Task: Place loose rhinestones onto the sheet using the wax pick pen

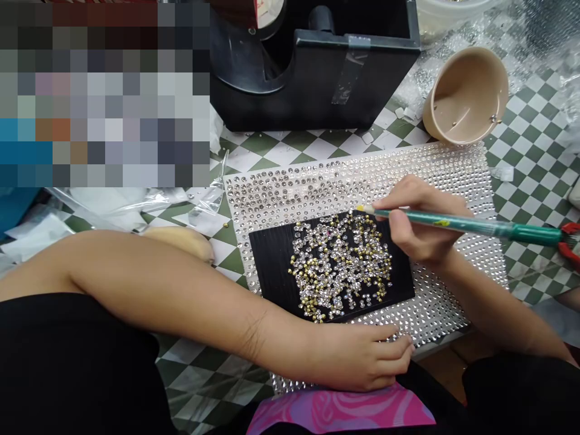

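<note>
My right hand (pixel 421 220) pinches a green pen-like stick (pixel 480 224) near its pale, yellowish tip. That tip is just above the upper edge of a black board (pixel 274 260), over the sheet's rows of stones. Loose rhinestones (pixel 339 266), silver-faced and gold-backed, lie scattered on the board, some face down. Under the board is a sheet covered in rows of clear rhinestones (pixel 439 314). My left hand (pixel 380 359) lies palm down across the sheet's near edge, below the board, its fingers stretched out and slightly bent. It holds nothing that I can see.
A black tape dispenser (pixel 317 90) stands behind the sheet. To its right a beige cup (pixel 469 96) is tipped, with a few stones inside. Clear plastic wrap (pixel 158 196) lies at left on the checkered tablecloth (pixel 530 121). Red handles (pixel 571 244) show at the right edge.
</note>
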A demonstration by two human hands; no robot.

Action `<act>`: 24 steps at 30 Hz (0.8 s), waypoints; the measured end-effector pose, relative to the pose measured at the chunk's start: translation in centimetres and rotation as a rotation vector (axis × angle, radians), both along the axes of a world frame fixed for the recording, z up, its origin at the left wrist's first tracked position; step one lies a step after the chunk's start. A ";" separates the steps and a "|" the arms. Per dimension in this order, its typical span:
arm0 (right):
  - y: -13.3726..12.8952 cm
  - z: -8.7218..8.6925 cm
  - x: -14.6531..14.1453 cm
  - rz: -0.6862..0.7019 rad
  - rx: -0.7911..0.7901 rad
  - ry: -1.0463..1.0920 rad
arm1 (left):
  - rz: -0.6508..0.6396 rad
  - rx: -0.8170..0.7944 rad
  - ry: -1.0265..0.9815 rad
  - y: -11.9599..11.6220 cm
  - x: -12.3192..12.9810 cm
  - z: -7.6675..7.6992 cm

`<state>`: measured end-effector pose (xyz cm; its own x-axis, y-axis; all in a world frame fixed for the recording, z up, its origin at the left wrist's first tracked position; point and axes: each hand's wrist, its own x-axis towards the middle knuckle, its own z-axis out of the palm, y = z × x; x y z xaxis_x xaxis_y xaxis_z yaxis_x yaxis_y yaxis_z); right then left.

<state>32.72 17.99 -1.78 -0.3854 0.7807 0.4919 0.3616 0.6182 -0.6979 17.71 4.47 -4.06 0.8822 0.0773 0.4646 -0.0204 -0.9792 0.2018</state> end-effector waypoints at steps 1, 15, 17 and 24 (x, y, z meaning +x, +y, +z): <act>-0.1 0.1 -0.1 0.032 0.001 -0.019 | 0.000 -0.001 0.003 0.0 0.0 0.0; -0.1 0.2 -0.5 0.083 -0.034 -0.036 | -0.009 0.001 0.011 0.1 -0.1 0.1; -0.1 0.2 -0.4 0.086 -0.049 -0.031 | -0.008 0.001 0.012 0.0 -0.1 0.1; 1.0 -0.8 0.7 -0.121 -0.021 0.157 | -0.009 0.016 0.026 0.1 -0.2 0.3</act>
